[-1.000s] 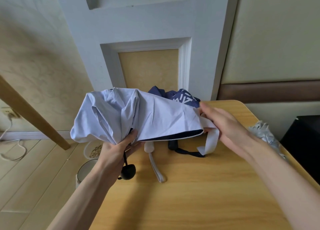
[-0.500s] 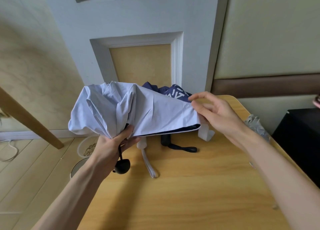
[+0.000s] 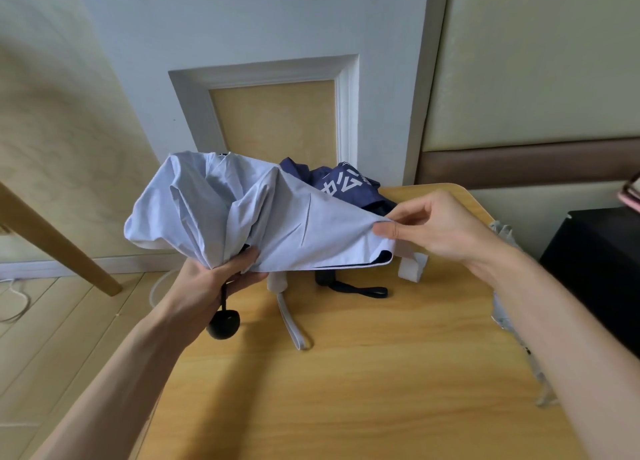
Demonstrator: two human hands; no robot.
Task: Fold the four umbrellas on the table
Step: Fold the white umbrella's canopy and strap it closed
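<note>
my L hand (image 3: 214, 279): fingers curled round gathered neck of pale-blue umbrella (image 3: 263, 217), held above table (image 3: 346, 373) | my R hand (image 3: 440, 227): thumb+forefinger pinch canopy edge | black knob (image 3: 224, 323) hangs below L | navy umbrella (image 3: 343, 185) behind, on table | grey umbrella (image 3: 504, 231) at R edge

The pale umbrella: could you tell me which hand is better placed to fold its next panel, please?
Probably the right hand: it pinches the pale umbrella at its free edge, while the left hand grips the gathered fabric at the stem, anchoring it.
</note>
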